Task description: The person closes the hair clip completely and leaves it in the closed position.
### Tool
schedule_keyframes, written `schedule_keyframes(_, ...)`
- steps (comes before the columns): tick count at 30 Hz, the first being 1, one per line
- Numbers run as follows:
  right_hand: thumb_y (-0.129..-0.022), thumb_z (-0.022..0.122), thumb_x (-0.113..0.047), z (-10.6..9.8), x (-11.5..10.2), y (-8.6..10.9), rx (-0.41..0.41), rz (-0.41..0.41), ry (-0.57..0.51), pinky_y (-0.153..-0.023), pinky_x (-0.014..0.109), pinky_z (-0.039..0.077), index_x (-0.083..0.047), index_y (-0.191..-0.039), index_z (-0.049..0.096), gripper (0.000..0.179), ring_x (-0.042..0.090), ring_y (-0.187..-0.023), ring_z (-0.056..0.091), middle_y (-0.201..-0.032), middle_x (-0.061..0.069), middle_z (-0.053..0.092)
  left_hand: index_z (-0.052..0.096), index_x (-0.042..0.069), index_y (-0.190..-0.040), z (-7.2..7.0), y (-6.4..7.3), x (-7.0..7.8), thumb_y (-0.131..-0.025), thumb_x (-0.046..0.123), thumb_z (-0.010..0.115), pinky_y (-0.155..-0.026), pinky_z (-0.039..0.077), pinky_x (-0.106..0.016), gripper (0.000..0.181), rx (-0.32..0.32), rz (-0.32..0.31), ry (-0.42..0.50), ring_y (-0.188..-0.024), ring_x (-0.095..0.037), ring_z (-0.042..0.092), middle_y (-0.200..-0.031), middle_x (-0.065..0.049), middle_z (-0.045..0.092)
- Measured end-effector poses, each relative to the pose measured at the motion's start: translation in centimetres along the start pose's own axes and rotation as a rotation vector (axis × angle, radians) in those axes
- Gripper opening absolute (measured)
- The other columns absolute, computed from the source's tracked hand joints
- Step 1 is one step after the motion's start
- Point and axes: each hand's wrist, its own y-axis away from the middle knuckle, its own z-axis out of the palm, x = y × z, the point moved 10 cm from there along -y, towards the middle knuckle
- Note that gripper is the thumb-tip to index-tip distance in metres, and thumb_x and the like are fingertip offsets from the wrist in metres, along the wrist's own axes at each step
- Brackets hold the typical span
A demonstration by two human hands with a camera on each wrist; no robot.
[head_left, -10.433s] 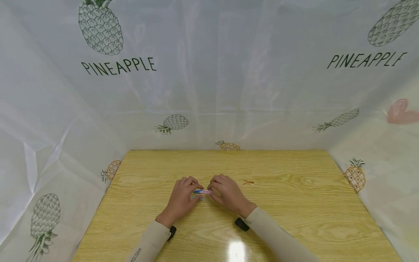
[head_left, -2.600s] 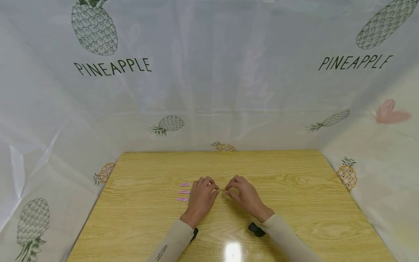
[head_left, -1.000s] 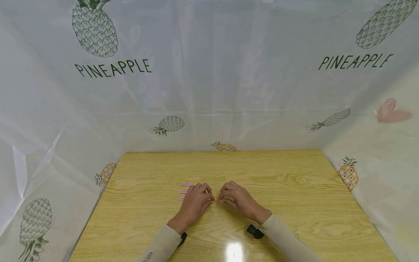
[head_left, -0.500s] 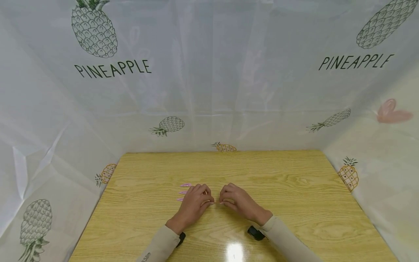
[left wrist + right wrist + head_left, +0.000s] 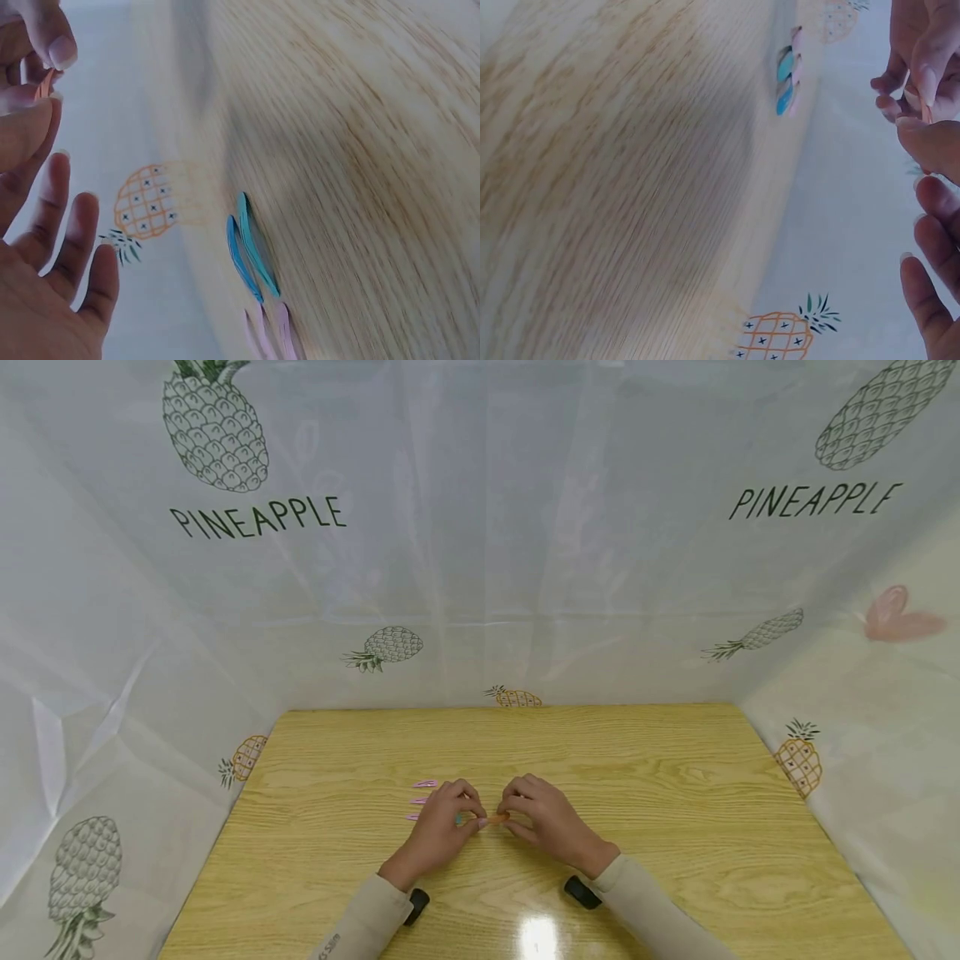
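Note:
Between my two hands is a small orange hair clip (image 5: pixel 495 819), held just above the table. My left hand (image 5: pixel 437 831) pinches its left end between thumb and index finger. The thumb and index finger of my right hand (image 5: pixel 551 817) pinch the other end. Seen from the left wrist, only a sliver of the orange clip shows between the fingertips. Beside and behind my left hand lie three pink hair clips (image 5: pixel 425 783) in a column. A teal clip (image 5: pixel 256 251) and a blue clip (image 5: pixel 241 261) lie next to them, mostly hidden by that hand in the head view.
The wood-grain table (image 5: pixel 637 760) stretches around both hands. A pale sheet (image 5: pixel 480 568) printed with pineapples hangs behind it and along both sides. Black wrist cameras (image 5: pixel 582 892) sit under both forearms.
Ten seconds ago my hands held blue and pink clips, and orange clips lay at right; now the pink ones form a column. Within the last half second, the orange clip has come into clearer view.

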Motion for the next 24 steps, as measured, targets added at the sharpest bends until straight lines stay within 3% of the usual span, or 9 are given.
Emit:
schedule_keyframes(5,-0.074,0.099,-0.011,0.1,-0.3,-0.3,0.017,-0.027,0.032,-0.08,0.028,0.056,-0.017,-0.095,0.075,0.032,0.012,-0.091,0.06,-0.102,-0.004,0.065,0.08,0.008,-0.094,0.0,0.1,-0.6,-0.099,0.012,0.076,-0.086,0.048,-0.037,0.009,-0.034,-0.036,0.107,-0.098,-0.027,0.056,-0.106,0.006,0.061)
schedule_keyframes(12,-0.076,0.097,-0.013,0.4,-0.2,-0.7,0.041,-0.05,0.064,-0.077,0.027,0.054,-0.015,-0.094,0.076,0.028,0.013,-0.088,0.059,-0.1,-0.003,0.065,0.079,0.006,-0.091,-0.6,0.0,-0.8,-0.098,0.01,0.077,-0.086,0.048,-0.039,0.008,-0.005,-0.017,0.107,-0.098,-0.03,0.058,-0.105,0.004,0.062)
schedule_keyframes(16,-0.079,0.096,-0.014,0.8,0.2,-1.0,0.03,-0.016,0.072,-0.078,0.028,0.055,-0.015,-0.095,0.076,0.025,0.013,-0.088,0.06,-0.1,-0.003,0.065,0.08,0.012,-0.092,-1.1,-0.3,-0.8,-0.093,0.012,0.083,-0.085,0.05,-0.042,0.004,0.048,0.01,-0.031,-0.095,-0.026,0.059,-0.105,0.002,0.064)
schedule_keyframes(21,-0.082,0.094,-0.016,1.5,0.9,-1.3,0.013,0.067,0.062,-0.079,0.031,0.057,-0.015,-0.094,0.077,0.021,0.014,-0.09,0.062,-0.101,-0.002,0.066,0.08,0.016,-0.097,-1.7,-0.5,-0.4,-0.083,0.021,0.093,-0.085,0.049,-0.044,0.02,0.122,0.091,-0.268,-0.092,-0.02,0.056,-0.105,0.001,0.062)
schedule_keyframes(24,-0.085,0.092,-0.017,2.0,1.3,-1.7,0.007,0.121,0.046,-0.079,0.03,0.057,-0.014,-0.094,0.077,0.018,0.015,-0.09,0.062,-0.101,-0.002,0.066,0.079,0.016,-0.097,-2.0,-0.6,-0.1,-0.081,0.023,0.094,-0.083,0.047,-0.042,0.023,0.143,0.14,-0.347,-0.091,-0.019,0.055,-0.104,0.002,0.061)
